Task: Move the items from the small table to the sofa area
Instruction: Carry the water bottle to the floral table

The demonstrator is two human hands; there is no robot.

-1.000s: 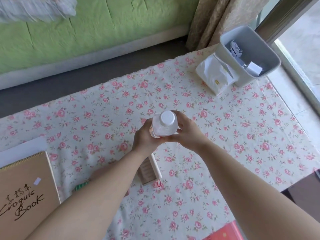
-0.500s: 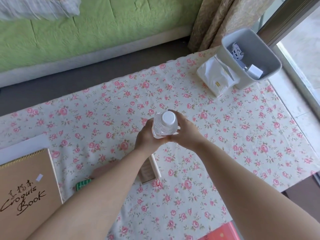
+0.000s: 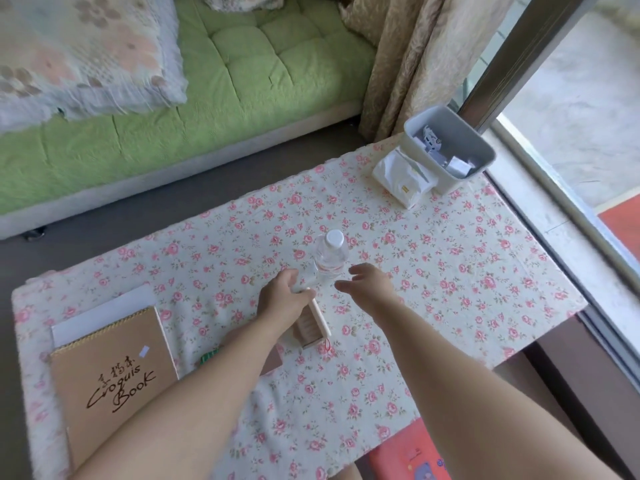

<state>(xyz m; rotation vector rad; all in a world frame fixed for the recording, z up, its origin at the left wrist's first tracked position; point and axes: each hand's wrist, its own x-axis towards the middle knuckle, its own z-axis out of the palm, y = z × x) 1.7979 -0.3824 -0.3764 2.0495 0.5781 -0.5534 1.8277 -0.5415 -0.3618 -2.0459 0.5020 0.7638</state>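
**Flanking a bottle on the worktop**

The bottle [image 3: 329, 255] stands upright near the middle of the floral worktop [image 3: 450, 271]. The left hand [image 3: 285, 297] and right hand [image 3: 369, 284] sit either side of its base, both loose, fingers relaxed, grasping nothing. Whether the left one touches it is unclear. A brush [image 3: 313, 325] lies beside the left wrist. The green sofa [image 3: 242, 81] is beyond the worktop.

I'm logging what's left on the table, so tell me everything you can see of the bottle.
The bottle is clear plastic with a white cap, standing upright mid-table on the floral cloth. The left hand is at its lower part, perhaps touching; the right hand is beside it, apart.
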